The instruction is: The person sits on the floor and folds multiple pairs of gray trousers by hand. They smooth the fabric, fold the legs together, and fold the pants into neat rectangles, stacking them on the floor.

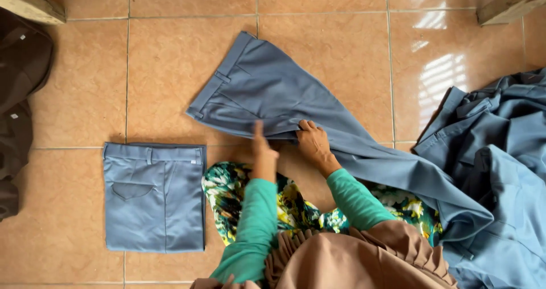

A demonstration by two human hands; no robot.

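Grey-blue trousers under both hands, folded pair left, pile right

Teal long sleeves, brown pleated headscarf, floral green-yellow garment

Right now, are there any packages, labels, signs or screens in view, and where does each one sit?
No packages, signs or screens.
Small pale tag: on the dark brown garment at the left edge, upper part; tiny, whitish, squarish.
Second pale tag: lower on the same garment; same look.
Any print is too small to tell.
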